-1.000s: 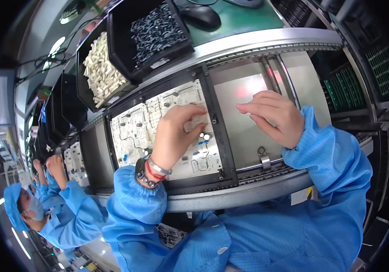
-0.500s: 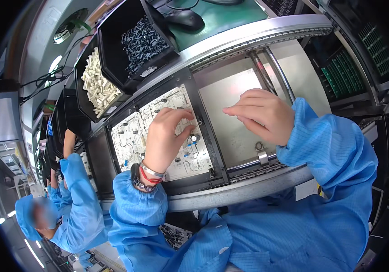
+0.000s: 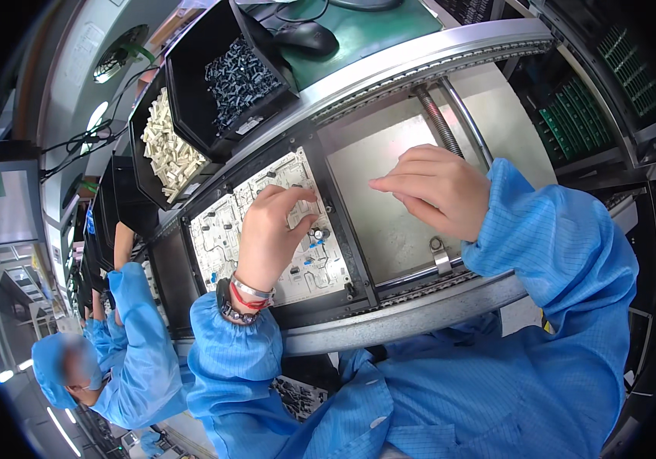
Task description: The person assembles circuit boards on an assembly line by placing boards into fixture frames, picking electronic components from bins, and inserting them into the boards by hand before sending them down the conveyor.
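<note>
My left hand (image 3: pixel 267 233) hovers above a white circuit board (image 3: pixel 225 222) set in a black frame (image 3: pixel 357 260). Its thumb and forefinger curve apart, and no item shows between them. Just beside the thumb, a dark round capacitor (image 3: pixel 318 233) and small blue components (image 3: pixel 309 262) stand on the board. To the right, my right hand (image 3: pixel 439 195) is above the bare metal plate (image 3: pixel 366 161) between the rails. Its fingers lie together, tips pointing left, thumb drawn up close beneath them. Whatever they may pinch is too small or hidden to make out.
Beyond the board stand black bins, one with cream-coloured parts (image 3: pixel 167 153), another with dark small parts (image 3: pixel 240 80). A metal rail (image 3: pixel 412 310) runs along the near side. A black mouse (image 3: pixel 306 38) rests on a green mat (image 3: pixel 378 38). A co-worker (image 3: pixel 125 359) in blue works at left.
The view has shifted slightly, so the hands and board sit a little differently in the picture. My left thumb and forefinger stay apart; my right hand keeps its pose.
</note>
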A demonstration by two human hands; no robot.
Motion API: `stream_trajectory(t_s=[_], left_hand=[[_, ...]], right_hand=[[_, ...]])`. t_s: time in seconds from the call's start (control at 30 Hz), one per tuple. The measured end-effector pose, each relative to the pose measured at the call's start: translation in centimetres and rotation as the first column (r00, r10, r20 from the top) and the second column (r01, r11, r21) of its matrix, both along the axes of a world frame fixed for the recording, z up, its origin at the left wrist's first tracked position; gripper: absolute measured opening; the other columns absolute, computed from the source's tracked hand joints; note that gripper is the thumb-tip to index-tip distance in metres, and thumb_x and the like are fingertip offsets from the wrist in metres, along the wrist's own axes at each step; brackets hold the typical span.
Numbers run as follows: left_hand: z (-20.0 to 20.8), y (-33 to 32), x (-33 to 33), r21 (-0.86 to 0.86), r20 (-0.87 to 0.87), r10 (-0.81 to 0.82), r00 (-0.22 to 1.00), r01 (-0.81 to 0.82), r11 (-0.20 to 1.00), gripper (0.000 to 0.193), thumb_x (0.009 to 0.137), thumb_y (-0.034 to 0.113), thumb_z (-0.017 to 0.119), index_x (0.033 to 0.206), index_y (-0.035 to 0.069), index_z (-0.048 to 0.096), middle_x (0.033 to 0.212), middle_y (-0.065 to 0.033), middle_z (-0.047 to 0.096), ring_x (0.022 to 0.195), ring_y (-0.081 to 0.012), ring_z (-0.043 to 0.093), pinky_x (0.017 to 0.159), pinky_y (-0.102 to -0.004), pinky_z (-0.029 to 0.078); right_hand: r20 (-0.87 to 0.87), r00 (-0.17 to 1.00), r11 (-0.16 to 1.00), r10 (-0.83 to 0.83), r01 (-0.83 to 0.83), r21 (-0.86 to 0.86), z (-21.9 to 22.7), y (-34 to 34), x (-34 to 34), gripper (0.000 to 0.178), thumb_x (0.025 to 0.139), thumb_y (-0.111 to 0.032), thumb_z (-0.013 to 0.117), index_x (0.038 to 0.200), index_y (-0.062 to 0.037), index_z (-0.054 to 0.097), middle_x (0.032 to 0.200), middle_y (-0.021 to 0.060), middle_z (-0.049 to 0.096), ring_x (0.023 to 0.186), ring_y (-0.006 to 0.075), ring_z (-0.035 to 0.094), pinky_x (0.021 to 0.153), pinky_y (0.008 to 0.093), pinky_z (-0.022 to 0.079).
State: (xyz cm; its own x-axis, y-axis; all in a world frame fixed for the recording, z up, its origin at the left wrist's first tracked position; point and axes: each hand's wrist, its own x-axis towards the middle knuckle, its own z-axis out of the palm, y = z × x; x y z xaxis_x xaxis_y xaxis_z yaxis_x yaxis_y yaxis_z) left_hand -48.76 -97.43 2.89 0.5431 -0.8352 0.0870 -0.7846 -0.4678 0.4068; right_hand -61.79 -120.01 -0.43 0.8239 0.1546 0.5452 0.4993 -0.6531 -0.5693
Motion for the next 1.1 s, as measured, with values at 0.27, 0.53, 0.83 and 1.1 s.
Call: stream_trajectory(t_s=[0.27, 0.53, 0.83, 1.1], left_hand=[[0.0, 0.3, 0.0, -0.029, -0.037, 0.041, 0.998, -0.042, 0.999, 0.026, 0.066, 0.002, 0.073, 0.091, 0.006, 0.066, 0.083, -0.0081, 0.065, 0.074, -0.0231, 0.059, 0.066, -0.0314, 0.049], [-0.6, 0.8, 0.1, -0.06, -0.082, 0.098, 0.992, -0.103, 0.993, 0.026, 0.065, 0.0, 0.074, 0.089, 0.005, 0.066, 0.092, -0.0046, 0.068, 0.072, -0.0171, 0.056, 0.066, -0.0269, 0.048], [-0.1, 0.5, 0.7, 0.013, 0.207, -0.11, 0.972, 0.109, 0.994, 0.025, 0.06, 0.002, 0.074, 0.083, 0.008, 0.067, 0.088, -0.0025, 0.066, 0.084, -0.0259, 0.054, 0.074, -0.0336, 0.046], [0.3, 1.7, 0.4, -0.035, 0.17, -0.218, 0.961, 0.227, 0.973, 0.021, 0.066, -0.006, 0.06, 0.084, 0.003, 0.066, 0.083, -0.01, 0.061, 0.088, -0.0299, 0.056, 0.076, -0.0374, 0.046]], right_hand=[[0.008, 1.0, 0.999, 0.005, -0.005, -0.04, -0.1, -0.2, 0.0, 0.028, 0.078, 0.001, 0.06, 0.106, 0.0013, 0.062, 0.089, 0.0114, 0.062, 0.086, 0.0259, 0.056, 0.08, 0.0367, 0.047], [0.019, 1.0, 1.0, 0.0, 0.0, -0.031, -0.3, -0.2, 0.1, 0.027, 0.078, 0.001, 0.06, 0.106, 0.0014, 0.062, 0.089, 0.0112, 0.062, 0.087, 0.0257, 0.056, 0.08, 0.0364, 0.047], [0.019, 1.0, 0.999, 0.004, -0.003, -0.044, -0.3, -0.1, 0.2, 0.027, 0.078, 0.002, 0.059, 0.105, 0.0011, 0.062, 0.088, 0.0115, 0.062, 0.086, 0.0263, 0.057, 0.079, 0.0369, 0.047], [-0.049, 0.999, 0.999, -0.002, 0.0, -0.042, -0.4, -1.0, 0.5, 0.027, 0.079, 0.004, 0.056, 0.105, -0.0003, 0.063, 0.086, 0.0119, 0.062, 0.082, 0.0275, 0.057, 0.076, 0.0369, 0.047]])
